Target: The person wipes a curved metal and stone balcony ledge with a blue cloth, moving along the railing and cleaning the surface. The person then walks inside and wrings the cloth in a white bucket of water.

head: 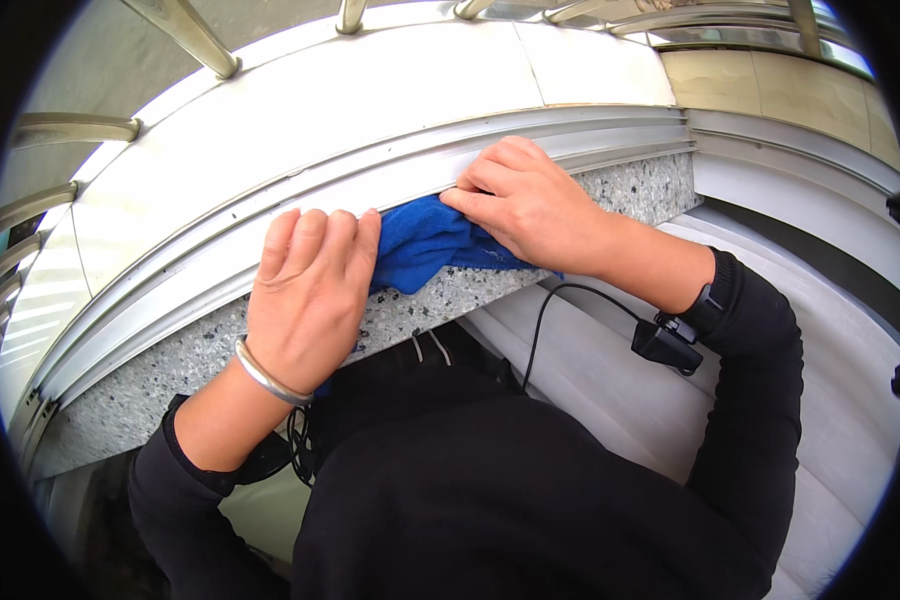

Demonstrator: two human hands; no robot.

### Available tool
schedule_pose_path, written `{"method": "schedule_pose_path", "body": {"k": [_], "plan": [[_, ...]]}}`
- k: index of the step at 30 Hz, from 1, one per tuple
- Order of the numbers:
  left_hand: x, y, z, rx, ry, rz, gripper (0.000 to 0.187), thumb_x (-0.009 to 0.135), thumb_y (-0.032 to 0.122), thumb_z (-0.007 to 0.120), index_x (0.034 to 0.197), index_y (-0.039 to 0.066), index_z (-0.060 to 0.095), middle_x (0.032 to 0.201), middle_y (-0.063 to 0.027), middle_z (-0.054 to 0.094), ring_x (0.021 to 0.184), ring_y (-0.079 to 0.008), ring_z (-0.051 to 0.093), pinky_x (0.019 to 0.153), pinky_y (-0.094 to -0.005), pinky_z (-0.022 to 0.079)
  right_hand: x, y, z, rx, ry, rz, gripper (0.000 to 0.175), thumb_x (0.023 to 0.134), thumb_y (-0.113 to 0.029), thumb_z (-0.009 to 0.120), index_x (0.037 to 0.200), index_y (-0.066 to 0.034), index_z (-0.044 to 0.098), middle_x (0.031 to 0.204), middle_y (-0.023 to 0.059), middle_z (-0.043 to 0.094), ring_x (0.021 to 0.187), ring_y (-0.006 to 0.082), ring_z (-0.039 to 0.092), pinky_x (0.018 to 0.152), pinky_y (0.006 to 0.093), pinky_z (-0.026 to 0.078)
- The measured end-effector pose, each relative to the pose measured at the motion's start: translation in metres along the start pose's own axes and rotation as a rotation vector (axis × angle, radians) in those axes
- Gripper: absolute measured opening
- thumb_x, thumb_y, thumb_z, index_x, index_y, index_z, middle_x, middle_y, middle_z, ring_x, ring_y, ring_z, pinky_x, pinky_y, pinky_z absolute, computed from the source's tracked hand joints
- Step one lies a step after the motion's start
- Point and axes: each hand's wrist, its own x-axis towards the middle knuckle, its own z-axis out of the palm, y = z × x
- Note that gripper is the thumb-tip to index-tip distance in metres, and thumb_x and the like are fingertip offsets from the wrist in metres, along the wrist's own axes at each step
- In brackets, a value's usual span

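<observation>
A blue cloth (427,236) lies bunched between my two hands, over the speckled stone sill (187,360) and against the metal window track (420,165). My right hand (529,206) pinches the cloth's upper right part near the track's inner edge. My left hand (311,281), with a silver-coloured bangle (270,375) at the wrist, rests its fingertips on the track at the cloth's left side. Its palm faces down, and whether it grips any cloth underneath cannot be seen.
Beyond the track runs a bright tiled ledge (390,82) with metal railing posts (187,34). Pale curtain fabric (630,412) hangs at the right. A black cable (544,322) runs to a small black device (664,345) by my right wrist. More cable hangs below my left wrist.
</observation>
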Motion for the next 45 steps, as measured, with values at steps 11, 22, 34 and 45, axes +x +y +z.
{"method": "schedule_pose_path", "body": {"k": [11, 22, 34, 45], "plan": [[0.040, 0.059, 0.030, -0.205, -0.023, 0.049, 0.054, 0.075, 0.000, 0.053, 0.126, -0.014, 0.043, 0.125, -0.0274, 0.047, 0.113, -0.0392, 0.048, 0.100, -0.0427, 0.039, -0.026, 0.001, -0.019, -0.173, -0.014, 0.269, 0.013, 0.075, -0.008, 0.055, 0.087, -0.0084, 0.061, 0.064, 0.0072, 0.061, 0.076, 0.0255, 0.058, 0.083, 0.0358, 0.041], [0.100, 0.115, 0.060, -0.190, 0.101, 0.085, 0.039, 0.078, 0.007, 0.051, 0.115, -0.007, 0.050, 0.112, -0.0235, 0.047, 0.105, -0.0386, 0.048, 0.096, -0.0451, 0.039, -0.069, 0.030, -0.049, 0.034, -0.142, 0.377, 0.028, 0.073, -0.004, 0.058, 0.101, -0.0030, 0.061, 0.078, 0.0145, 0.062, 0.082, 0.0327, 0.056, 0.080, 0.0416, 0.044], [0.096, 0.080, 0.032, -0.390, -0.142, 0.248, 0.048, 0.076, -0.002, 0.058, 0.124, -0.004, 0.048, 0.133, -0.0299, 0.040, 0.122, -0.0478, 0.041, 0.103, -0.0520, 0.034, -0.082, 0.039, -0.024, -0.181, -0.008, 0.205, 0.019, 0.082, -0.016, 0.053, 0.096, -0.0120, 0.064, 0.076, 0.0030, 0.063, 0.080, 0.0189, 0.057, 0.078, 0.0312, 0.040], [0.242, 0.179, 0.107, -0.396, -0.011, 0.497, 0.057, 0.072, 0.009, 0.065, 0.125, -0.001, 0.047, 0.116, -0.0240, 0.046, 0.116, -0.0481, 0.041, 0.101, -0.0519, 0.032, -0.200, 0.140, -0.063, -0.293, 0.056, 0.611, 0.022, 0.074, -0.011, 0.058, 0.095, -0.0170, 0.064, 0.062, 0.0063, 0.063, 0.062, 0.0265, 0.060, 0.074, 0.0344, 0.040]]}}
